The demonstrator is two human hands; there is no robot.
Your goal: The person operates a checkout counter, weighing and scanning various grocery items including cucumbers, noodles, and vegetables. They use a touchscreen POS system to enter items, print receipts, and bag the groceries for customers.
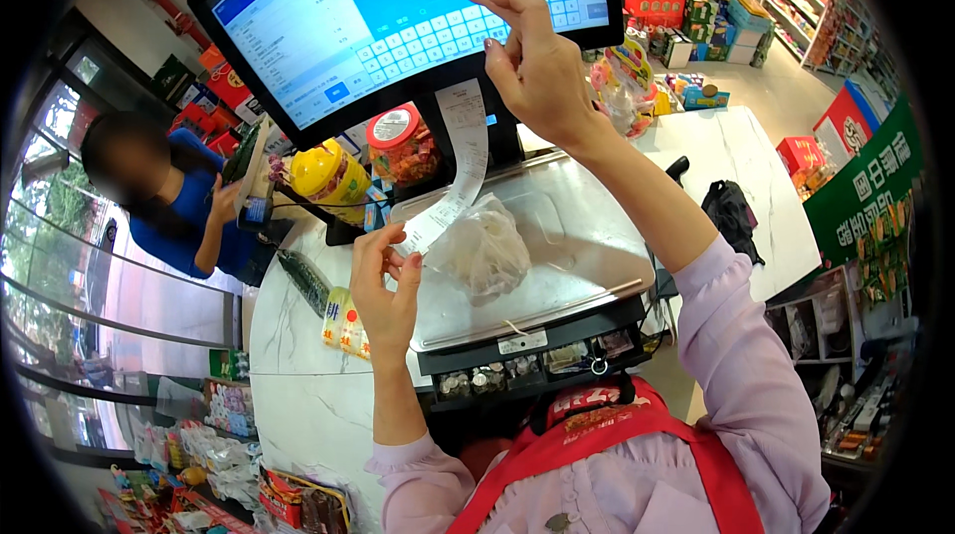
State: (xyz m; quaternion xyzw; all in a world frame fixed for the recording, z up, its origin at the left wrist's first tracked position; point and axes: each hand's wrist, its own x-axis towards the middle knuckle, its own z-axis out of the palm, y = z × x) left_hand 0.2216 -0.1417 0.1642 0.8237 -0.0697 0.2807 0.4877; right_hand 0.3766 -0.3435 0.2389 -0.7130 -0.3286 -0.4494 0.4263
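Note:
My left hand (388, 288) pinches the lower end of a long printed paper receipt (466, 154) between thumb and fingers. The strip curls up to the dark printer below the screen. My right hand (541, 68) holds nothing that shows; its fingers are apart at the on-screen keyboard of the touchscreen register (418, 19). Whether a fingertip touches the glass I cannot tell. A knotted clear plastic bag (489, 250) with pale contents rests on the steel scale plate (589, 236), just right of my left hand.
A person (190, 198) in blue stands across the counter (298, 400), at the left. A wrapped green vegetable (304, 280) and a yellow-white packet (345, 325) lie there. Behind the scale are a yellow tub (328, 172) and a red-lidded jar (403, 146). An open coin drawer (530, 370) is below; a black bag (731, 217) lies right.

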